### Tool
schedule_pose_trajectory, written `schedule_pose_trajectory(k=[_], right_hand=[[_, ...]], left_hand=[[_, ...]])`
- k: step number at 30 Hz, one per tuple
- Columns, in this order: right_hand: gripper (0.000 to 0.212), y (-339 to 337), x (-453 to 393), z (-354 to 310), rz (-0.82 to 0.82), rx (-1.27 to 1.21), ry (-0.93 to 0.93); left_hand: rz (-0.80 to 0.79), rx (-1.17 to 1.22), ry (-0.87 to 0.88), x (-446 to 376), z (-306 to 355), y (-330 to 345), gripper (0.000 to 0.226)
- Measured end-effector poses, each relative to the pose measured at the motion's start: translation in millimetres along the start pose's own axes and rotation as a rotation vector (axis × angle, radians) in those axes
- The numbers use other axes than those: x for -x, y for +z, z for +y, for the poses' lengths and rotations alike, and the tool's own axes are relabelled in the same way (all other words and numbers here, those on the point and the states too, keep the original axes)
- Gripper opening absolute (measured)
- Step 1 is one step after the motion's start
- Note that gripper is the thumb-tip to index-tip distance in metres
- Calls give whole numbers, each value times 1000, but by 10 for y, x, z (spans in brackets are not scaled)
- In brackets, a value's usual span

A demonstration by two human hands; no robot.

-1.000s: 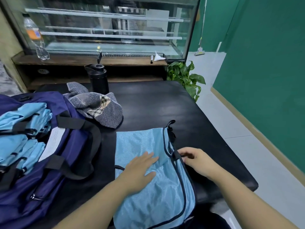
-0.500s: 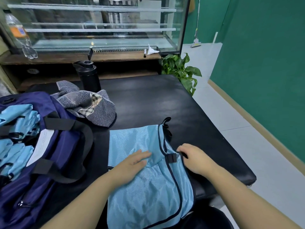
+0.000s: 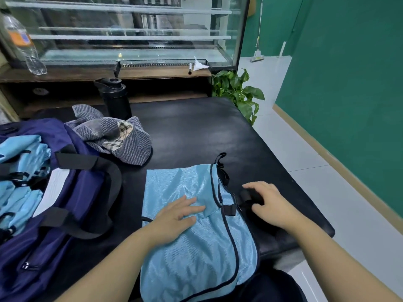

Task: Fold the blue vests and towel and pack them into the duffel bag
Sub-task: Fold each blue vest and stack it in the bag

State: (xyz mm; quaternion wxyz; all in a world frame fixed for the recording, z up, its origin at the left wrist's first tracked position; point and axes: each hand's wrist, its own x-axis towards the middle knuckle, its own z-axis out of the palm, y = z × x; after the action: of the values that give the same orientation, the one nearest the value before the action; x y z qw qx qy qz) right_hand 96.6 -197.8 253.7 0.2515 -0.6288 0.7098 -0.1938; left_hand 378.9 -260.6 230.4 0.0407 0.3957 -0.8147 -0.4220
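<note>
The left hand (image 3: 177, 214) presses flat on the blue vest (image 3: 196, 236) spread on the bench (image 3: 196, 127), beside the duffel bag (image 3: 72, 214). The right hand (image 3: 267, 203) curls round its black strap (image 3: 246, 196). Tugging could drag the slippery mesh askew, spoiling the fold.

Cut off and covered

The duffel bag (image 3: 72, 205) and its folded vests (image 3: 19, 171) run off the left edge; the spread vest's (image 3: 196, 247) lower hem drops past the table's (image 3: 196, 131) near edge.
</note>
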Motion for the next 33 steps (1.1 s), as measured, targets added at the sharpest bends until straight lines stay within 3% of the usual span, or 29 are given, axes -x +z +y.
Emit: schedule_pose_trajectory(k=[3,6,7,11,14,16,20,26,29,31,33], right_hand=[[38,19,91,-254,148,-19,-123],[9,132,101,-500,47,143,-241],[8,169,88,-553,-3,227,-244],[43,238,9,-570,-132,235,9],[26,216,-15,-530,-183,159,86],[21,182,9,-491,-150,-50,147],[22,128,68,-446,14,-372,307],[16,162,26,-454,-17,-141,312],[19,133,-34,-583,114,53,178],[22,131,-60,-736,246,125,31],[20,165,-116,-857,270,211,-103]], left_hand=[[44,-2,16,14,-25,11,40],[202,-88,50,40,-24,92,43],[258,-127,53,43,-30,111,41],[400,-244,43,48,28,23,19],[477,-225,12,65,179,-91,15],[513,-200,15,74,261,-123,15],[462,-217,21,104,308,-77,15],[391,-320,104,79,259,65,14],[387,-329,146,38,220,74,19],[324,-297,137,6,196,75,23],[248,-221,159,-28,210,44,25]])
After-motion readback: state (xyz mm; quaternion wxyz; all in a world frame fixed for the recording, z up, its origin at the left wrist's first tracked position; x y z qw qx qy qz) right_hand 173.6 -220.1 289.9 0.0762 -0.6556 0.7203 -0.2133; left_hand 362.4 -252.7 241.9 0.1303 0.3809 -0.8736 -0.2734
